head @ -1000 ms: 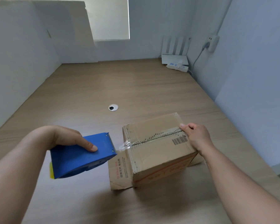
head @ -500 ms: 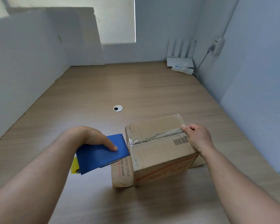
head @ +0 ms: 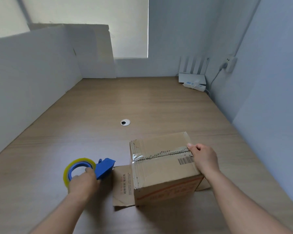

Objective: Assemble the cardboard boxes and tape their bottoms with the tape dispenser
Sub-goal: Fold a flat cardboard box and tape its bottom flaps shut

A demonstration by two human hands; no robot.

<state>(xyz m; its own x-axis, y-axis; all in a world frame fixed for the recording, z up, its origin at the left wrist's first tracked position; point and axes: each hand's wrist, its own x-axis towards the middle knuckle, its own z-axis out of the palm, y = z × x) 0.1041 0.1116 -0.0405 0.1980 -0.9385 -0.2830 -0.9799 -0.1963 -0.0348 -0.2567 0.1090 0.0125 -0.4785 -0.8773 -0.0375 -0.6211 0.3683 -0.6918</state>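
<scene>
Cardboard box (head: 164, 166) on the wooden table (head: 108, 102), right of centre at the near side, with clear tape (head: 159, 156) along the top seam and over the left edge, a barcode (head: 185, 160) beside the seam, and a loose flap (head: 123, 184) lying flat at its left foot. Left hand (head: 83, 183), slightly blurred, curled round the blue tape dispenser (head: 105, 168) just left of the flap, apart from the box, yellowish tape roll (head: 69, 168) turned upward. Right hand (head: 204, 157) gripping the box at the right end of the seam, thumb on top, fingers curled over the edge; cable grommet (head: 125, 122) behind, router (head: 192, 78) and power strip (head: 194, 86) in the far right corner.
</scene>
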